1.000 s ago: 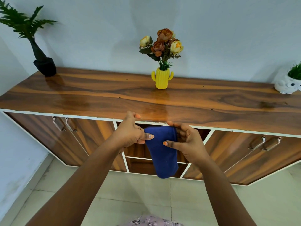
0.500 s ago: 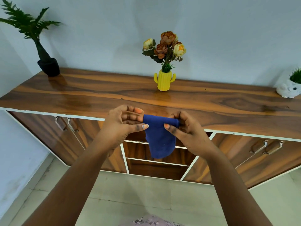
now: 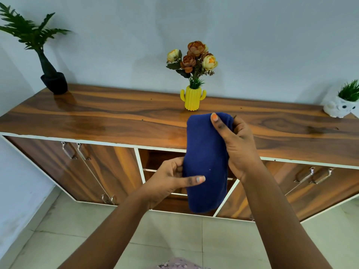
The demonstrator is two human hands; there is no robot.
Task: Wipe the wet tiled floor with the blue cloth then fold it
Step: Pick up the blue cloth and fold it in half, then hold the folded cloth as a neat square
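A dark blue cloth (image 3: 206,162), folded into a narrow strip, hangs in the air in front of the wooden sideboard (image 3: 116,121). My right hand (image 3: 237,144) pinches its top edge, thumb in front and fingers behind. Lower down, my left hand (image 3: 171,179) pinches the cloth's left side near the lower half, its thumb lying across the front. The cloth's bottom end hangs free. Pale tiled floor (image 3: 174,233) lies below; no wet patch is plain to see.
On the sideboard stand a yellow cactus vase of flowers (image 3: 193,98) at the back centre, a black potted plant (image 3: 53,80) at the left and a white owl planter (image 3: 340,107) at the right. Open shelves (image 3: 161,162) sit behind the cloth, between cabinet doors.
Both hands held the cloth's top corners side by side. Now my right hand has lifted the top higher, and my left hand has dropped to the cloth's lower left side.
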